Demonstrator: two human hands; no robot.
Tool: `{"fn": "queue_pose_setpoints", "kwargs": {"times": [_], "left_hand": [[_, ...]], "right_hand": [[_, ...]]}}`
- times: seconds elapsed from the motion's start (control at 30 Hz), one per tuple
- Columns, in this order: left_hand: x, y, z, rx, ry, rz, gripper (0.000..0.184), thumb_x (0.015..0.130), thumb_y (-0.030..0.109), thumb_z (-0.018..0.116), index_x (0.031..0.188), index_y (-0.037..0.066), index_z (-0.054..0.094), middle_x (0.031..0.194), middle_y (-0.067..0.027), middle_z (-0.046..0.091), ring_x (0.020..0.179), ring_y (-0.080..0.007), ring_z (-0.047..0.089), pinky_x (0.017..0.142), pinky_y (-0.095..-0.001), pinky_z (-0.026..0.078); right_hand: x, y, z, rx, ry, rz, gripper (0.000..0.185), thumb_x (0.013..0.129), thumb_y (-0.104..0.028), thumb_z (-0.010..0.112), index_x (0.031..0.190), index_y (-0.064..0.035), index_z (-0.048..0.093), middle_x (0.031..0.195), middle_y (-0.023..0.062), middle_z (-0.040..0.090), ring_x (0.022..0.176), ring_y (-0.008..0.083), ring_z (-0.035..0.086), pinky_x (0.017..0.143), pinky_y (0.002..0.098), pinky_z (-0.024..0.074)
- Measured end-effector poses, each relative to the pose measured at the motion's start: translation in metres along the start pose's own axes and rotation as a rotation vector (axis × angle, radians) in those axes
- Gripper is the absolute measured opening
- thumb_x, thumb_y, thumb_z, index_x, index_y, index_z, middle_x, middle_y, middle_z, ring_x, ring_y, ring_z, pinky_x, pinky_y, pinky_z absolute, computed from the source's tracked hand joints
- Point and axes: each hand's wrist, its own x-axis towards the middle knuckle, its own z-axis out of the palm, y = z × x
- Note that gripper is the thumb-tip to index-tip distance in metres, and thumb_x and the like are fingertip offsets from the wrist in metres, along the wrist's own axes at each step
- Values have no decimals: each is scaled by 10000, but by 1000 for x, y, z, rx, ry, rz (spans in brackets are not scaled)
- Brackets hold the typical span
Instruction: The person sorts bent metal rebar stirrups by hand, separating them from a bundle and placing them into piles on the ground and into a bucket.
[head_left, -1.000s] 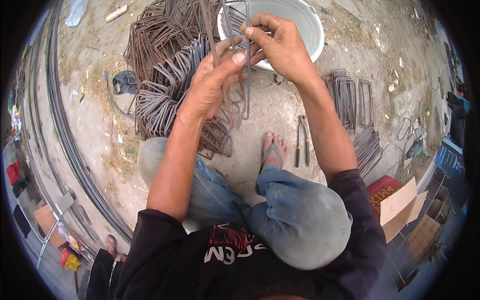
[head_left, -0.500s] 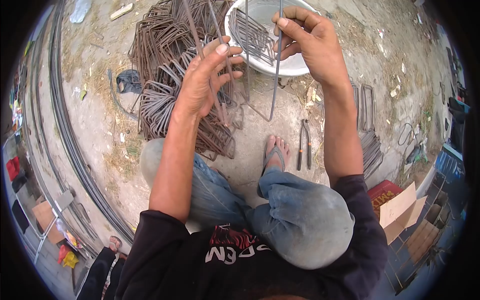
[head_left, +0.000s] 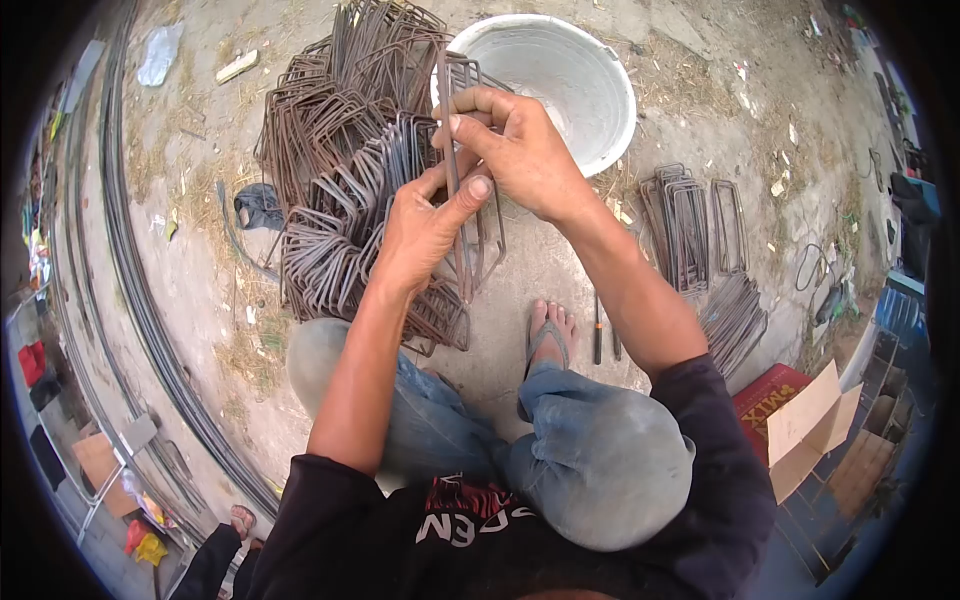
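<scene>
My left hand (head_left: 430,228) and my right hand (head_left: 518,148) are close together in front of the tub's left side. Between them they grip several rusty rebar stirrups (head_left: 445,82), long narrow loops of bent steel bar held upright. The right fingers pinch the bars higher up. Lower down, my left fingers wrap round them, thumb on the near side. Behind and left of the hands lies a big heap of similar stirrups (head_left: 330,110), some brown, some greyer. The fingers hide part of the held loops.
A white tub (head_left: 622,110) stands beyond my right hand. More stirrups (head_left: 685,225) lie to the right. Pincers (head_left: 598,335) with orange-marked handles are partly under my right forearm. Long bars (head_left: 130,240) run along the left. A cardboard box (head_left: 800,420) sits lower right.
My right hand has moved left and down to meet my left hand, bringing its stirrup against the others. The bundle of stirrups seen across the tub no longer shows there.
</scene>
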Motion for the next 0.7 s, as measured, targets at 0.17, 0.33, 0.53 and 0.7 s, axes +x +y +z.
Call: {"fn": "queue_pose_setpoints", "kwargs": {"times": [0.17, 0.33, 0.53, 0.7], "left_hand": [[-6, -9, 11, -22, 35, 24, 471, 953, 391, 750, 1185, -18, 717, 754, -26, 653, 579, -85, 560, 538, -232, 439], [-16, 6, 26, -127, 182, -90, 379, 1072, 303, 560, 1185, -49, 641, 925, -144, 733, 739, -218, 749, 626, -290, 609], [-9, -5, 15, -275, 194, -125, 351, 1075, 288, 549, 1167, -43, 621, 983, -177, 733, 758, -233, 749, 620, -300, 619], [-7, 1, 2, -334, 201, -135, 321, 1084, 280, 525, 1146, -22, 614, 964, -167, 732, 751, -228, 744, 586, -293, 615]], "right_hand": [[-10, 8, 5, 95, -29, 46, 212, 1039, -148, 567, 1072, 35, 669, 851, 66, 705, 723, 127, 694, 650, 285, 576], [-11, 34, 9, 220, 246, 43, 215, 1005, -147, 563, 939, 30, 667, 669, 59, 649, 573, 120, 646, 494, 294, 521], [-14, 29, -4, 242, 324, 8, 222, 1019, -182, 566, 949, 14, 644, 685, 38, 623, 557, 93, 589, 500, 267, 478], [-34, 5, -40, -296, 325, -421, 146, 951, -149, 687, 993, -12, 711, 751, 54, 637, 689, 117, 601, 614, 285, 469]]}}
